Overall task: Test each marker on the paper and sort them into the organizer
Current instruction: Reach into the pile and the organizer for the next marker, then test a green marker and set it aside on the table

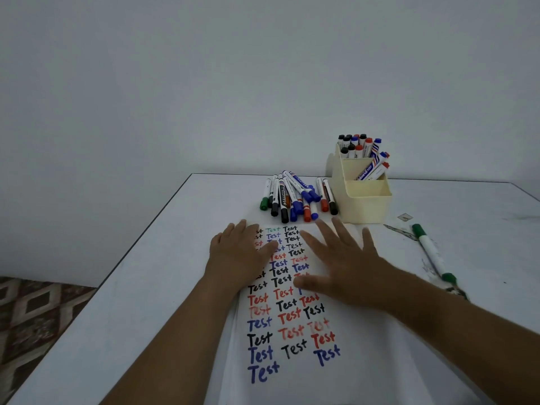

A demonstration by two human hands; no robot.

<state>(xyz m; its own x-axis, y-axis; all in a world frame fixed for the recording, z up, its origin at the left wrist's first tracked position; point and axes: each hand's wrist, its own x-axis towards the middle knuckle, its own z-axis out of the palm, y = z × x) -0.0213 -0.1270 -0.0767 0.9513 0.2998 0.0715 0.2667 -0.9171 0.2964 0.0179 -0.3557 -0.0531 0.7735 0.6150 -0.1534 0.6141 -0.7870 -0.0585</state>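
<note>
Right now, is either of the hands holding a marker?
No: the left hand and right hand lie flat, fingers spread, on the paper.

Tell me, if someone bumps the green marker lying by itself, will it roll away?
Probably a little. The green marker looks round and smooth and lies flat on the bare table, so a sideways nudge may roll it. It looks thin and light. Pushed end-on, it would more likely slide.
</note>
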